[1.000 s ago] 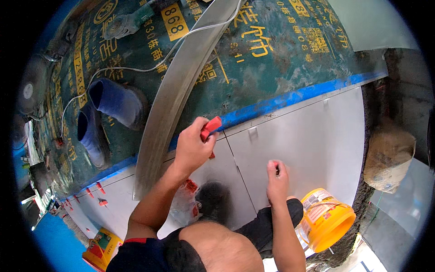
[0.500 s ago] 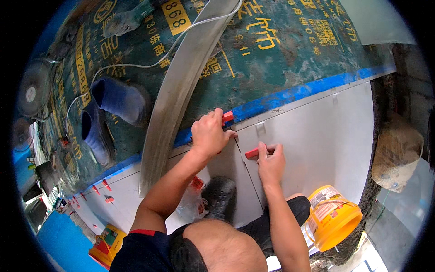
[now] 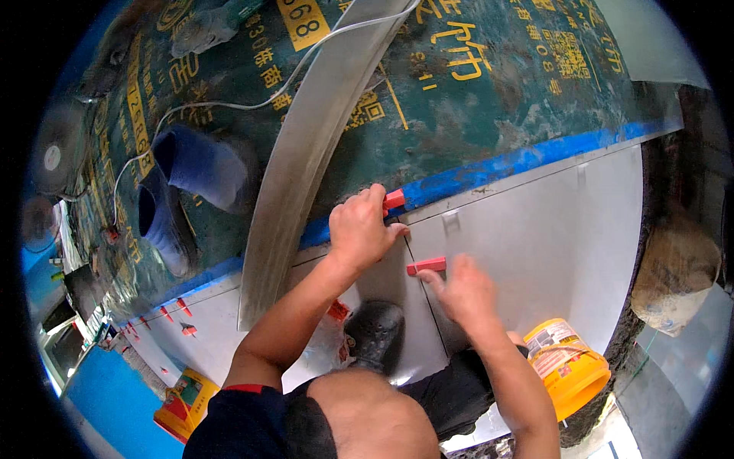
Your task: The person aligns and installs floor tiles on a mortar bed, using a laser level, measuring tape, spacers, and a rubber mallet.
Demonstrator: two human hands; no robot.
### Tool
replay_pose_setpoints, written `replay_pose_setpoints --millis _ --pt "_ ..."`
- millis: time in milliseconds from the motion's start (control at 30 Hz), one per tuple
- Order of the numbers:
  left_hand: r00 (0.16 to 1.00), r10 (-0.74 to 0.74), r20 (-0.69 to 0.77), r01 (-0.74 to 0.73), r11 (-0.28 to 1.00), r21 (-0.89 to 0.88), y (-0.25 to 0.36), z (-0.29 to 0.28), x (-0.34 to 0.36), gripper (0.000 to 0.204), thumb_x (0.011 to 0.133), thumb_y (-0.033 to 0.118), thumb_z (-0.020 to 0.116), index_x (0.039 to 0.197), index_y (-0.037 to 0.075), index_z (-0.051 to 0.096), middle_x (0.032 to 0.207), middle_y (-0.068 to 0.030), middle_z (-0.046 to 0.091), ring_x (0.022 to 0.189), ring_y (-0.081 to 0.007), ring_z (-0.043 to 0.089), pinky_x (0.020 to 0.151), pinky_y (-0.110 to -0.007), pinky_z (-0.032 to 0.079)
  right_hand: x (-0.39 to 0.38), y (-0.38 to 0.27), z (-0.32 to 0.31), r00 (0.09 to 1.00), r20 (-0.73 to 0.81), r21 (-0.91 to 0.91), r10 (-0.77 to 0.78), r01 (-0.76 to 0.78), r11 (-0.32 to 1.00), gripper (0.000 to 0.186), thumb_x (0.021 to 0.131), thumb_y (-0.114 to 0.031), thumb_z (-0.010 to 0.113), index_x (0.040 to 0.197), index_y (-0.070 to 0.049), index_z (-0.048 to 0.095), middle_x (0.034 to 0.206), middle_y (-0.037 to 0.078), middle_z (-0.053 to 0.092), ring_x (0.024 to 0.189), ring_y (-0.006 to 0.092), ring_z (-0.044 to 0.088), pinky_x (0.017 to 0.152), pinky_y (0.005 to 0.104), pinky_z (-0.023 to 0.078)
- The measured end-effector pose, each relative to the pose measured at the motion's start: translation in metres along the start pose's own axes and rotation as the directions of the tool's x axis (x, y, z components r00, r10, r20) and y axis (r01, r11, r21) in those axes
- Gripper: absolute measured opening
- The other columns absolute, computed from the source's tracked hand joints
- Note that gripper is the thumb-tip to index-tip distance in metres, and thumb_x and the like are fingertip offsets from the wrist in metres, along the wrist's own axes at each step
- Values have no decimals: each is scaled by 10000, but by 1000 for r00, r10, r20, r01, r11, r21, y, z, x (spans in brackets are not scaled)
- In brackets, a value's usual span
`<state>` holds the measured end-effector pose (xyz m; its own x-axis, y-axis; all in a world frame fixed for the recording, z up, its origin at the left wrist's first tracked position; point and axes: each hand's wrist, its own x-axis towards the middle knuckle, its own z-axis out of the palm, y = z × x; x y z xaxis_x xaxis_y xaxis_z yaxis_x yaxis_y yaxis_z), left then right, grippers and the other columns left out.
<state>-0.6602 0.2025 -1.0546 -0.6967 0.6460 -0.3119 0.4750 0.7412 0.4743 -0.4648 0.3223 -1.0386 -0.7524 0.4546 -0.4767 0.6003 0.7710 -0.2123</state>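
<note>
Pale grey tiles (image 3: pixel 527 237) lie under my hands, with a dark joint running between them. My left hand (image 3: pixel 363 229) is closed around a red wedge (image 3: pixel 394 200) at the tiles' far edge, by the blue strip (image 3: pixel 459 177). The thumb points right, over the joint. A second red wedge (image 3: pixel 427 266) lies across the joint, nearer to me. Beside it my right hand (image 3: pixel 468 294) is partly blurred, its fingers lifted apart and its thumb close to the wedge. Whether the thumb touches it I cannot tell. A small whitish clip (image 3: pixel 451 222) stands on the right tile.
A long metal straightedge (image 3: pixel 306 161) lies across the green printed sheet (image 3: pixel 497 92), beside blue boots (image 3: pixel 202 168) and a white cable (image 3: pixel 229 109). A yellow bucket (image 3: pixel 569 375) is at the right. Near my shoe (image 3: pixel 375 333) is a clear bag (image 3: pixel 321 344) with red pieces.
My right hand has loosened from its red wedge and shifted slightly right and down, while that wedge now lies over the joint. The left hand keeps its grip. The whole view has shifted slightly.
</note>
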Motion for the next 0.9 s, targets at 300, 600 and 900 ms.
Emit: replay_pose_setpoints --millis 300,600,900 --pt "1000 -23 15 24 999 -46 -2 2 1 546 629 367 908 895 83 526 821 -101 630 800 -325 654 671 -442 486 6 -28 19 998 53 -197 -28 38 980 657 855 -708 620 795 -56 573 698 105 618 542 284 653 472 383 525" --pt "999 -30 -26 29 999 -34 7 7 3 584 611 379 923 942 74 549 815 -131 634 771 -380 644 649 -460 490 17 -5 21 958 20 12 -285 285 958 490 948 -548 608 778 -90 575 642 82 600 508 273 624 448 383 492" --pt "995 -66 75 64 998 23 21 -7 -1 477 761 353 867 952 52 549 807 -175 651 775 -405 650 662 -460 501 10 6 22 985 51 330 -165 140 934 407 974 -487 589 936 -85 640 818 117 696 742 329 705 629 416 553"
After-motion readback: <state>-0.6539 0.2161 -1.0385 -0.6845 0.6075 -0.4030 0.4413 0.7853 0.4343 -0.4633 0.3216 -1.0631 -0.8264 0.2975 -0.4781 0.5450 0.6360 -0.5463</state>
